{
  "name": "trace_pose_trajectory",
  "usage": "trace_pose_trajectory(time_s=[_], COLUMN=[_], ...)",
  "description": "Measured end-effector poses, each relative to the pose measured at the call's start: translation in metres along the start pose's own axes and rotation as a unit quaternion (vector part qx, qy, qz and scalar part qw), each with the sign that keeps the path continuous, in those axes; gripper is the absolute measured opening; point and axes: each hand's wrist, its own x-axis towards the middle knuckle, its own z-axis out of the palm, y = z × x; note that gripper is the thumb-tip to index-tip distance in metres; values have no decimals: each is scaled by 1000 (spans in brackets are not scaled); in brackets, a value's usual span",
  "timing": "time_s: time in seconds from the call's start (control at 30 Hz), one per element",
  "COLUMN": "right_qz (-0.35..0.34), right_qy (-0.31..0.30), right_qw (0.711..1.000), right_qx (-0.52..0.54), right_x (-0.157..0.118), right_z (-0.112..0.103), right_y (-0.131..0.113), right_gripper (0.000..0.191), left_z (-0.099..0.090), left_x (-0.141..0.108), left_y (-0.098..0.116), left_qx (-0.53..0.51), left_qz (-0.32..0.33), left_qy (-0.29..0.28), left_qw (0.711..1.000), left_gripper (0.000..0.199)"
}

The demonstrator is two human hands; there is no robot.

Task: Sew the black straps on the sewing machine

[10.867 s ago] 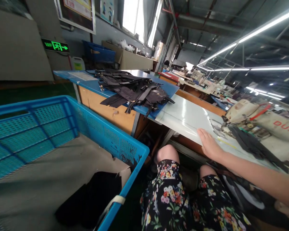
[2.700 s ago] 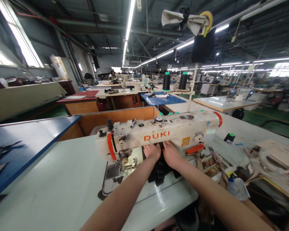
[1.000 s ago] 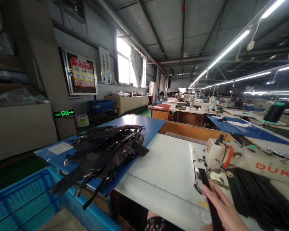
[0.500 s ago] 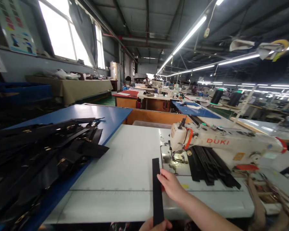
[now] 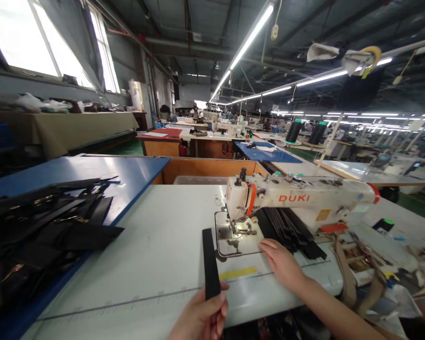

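A black strip (image 5: pixel 210 259) stands out from my left hand (image 5: pixel 206 312), its lower end pinched between thumb and fingers. My right hand (image 5: pixel 281 262) rests at the front right corner of the metal needle plate (image 5: pixel 230 245), its fingers close together; whether anything is under them is hidden. Behind the plate stands the white sewing machine (image 5: pixel 304 198) marked DUKI. Under its arm lies a bundle of black strips (image 5: pixel 290 231), just beyond my right hand.
Many black pieces with metal fittings (image 5: pixel 49 226) are heaped on the blue table (image 5: pixel 134 174) at left. Tan straps (image 5: pixel 345 269) and a parts tray (image 5: pixel 366 264) lie at right. Black thread cones (image 5: pixel 293 132) stand behind the machine.
My right hand has let go of the black strip and moved right to the needle plate. My left hand has come further into view with the strip. The view has turned right.
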Motion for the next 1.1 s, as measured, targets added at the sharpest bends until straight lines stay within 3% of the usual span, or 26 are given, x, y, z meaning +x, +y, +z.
trace_pose_trajectory(time_s=[0.1, 0.2, 0.33, 0.4, 0.5, 0.63, 0.73, 0.8, 0.9, 1.0, 1.1], right_qz=[-6, -21, -154, -210, -220, -255, -286, -317, -332, -328, -339], right_qy=[-2, -2, -53, -86, -96, -37, 3, 20, 16, 10, 28], right_qw=[1000, 1000, 986, 973, 970, 966, 958, 948, 942, 942, 937], right_qx=[-14, -11, 29, 35, 27, 22, -10, -23, -41, -66, -78], right_x=[-5, -6, 0, 6, 14, 18, 16, 15, 14, 15, 16], right_z=[0, 4, 15, 23, 40, 61, 70, 73, 74, 72, 71], right_y=[1, -21, -59, -66, -58, -32, -17, -11, -8, -6, -6], right_gripper=[41, 42, 55, 57, 54, 63, 64, 59, 55, 55, 55], left_z=[13, 20, 25, 24, 16, -5, -24, -41, -75, -117, -151], left_x=[12, 19, 18, 18, 22, 19, -6, -31, -70, -99, -109], left_y=[1, -2, -5, -6, -8, -6, 13, 39, 92, 144, 173], left_qx=[-24, -9, 26, 50, 100, 196, 279, 337, 441, 551, 629], left_qz=[-10, -28, -34, -42, -55, -35, -6, 37, 125, 195, 201], left_qy=[-17, -37, -56, -60, -58, -24, 14, 67, 209, 381, 476], left_qw=[1000, 999, 997, 996, 992, 980, 960, 938, 864, 717, 580], left_gripper=[43, 44, 40, 37, 34, 30, 32, 33, 30, 32, 48])
